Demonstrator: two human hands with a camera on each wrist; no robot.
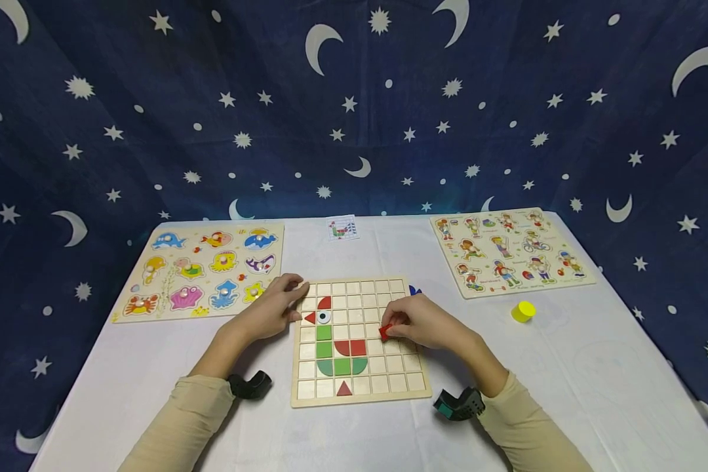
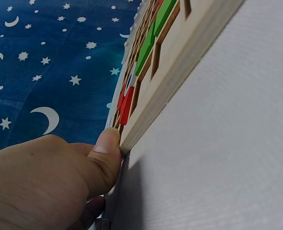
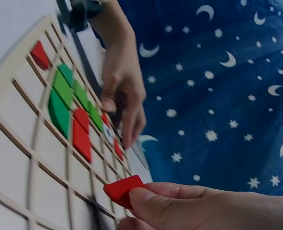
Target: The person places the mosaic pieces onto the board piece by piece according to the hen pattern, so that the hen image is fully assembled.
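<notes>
A wooden grid board (image 1: 389, 382) lies in the middle of the table, bearing red, green and white shapes. Green squares (image 1: 324, 349), a white piece with an eye (image 1: 324, 316) and a red triangle (image 1: 344, 389) sit in its cells. My right hand (image 1: 423, 321) pinches a small red block (image 3: 124, 189) between thumb and fingertips over the board's right half; the block's full outline is partly covered. At the board's upper left edge, my left hand (image 1: 273, 305) touches the frame with thumb and fingers spread apart, the thumb (image 2: 107, 143) against the corner.
A sea-animal puzzle board (image 1: 203, 275) lies left, a puzzle board with figures (image 1: 510, 252) right. Behind the grid board is a small picture card (image 1: 343, 227). Yellow pieces (image 1: 523, 311) stand on the right; blue pieces (image 1: 414, 290) show partly behind my right hand.
</notes>
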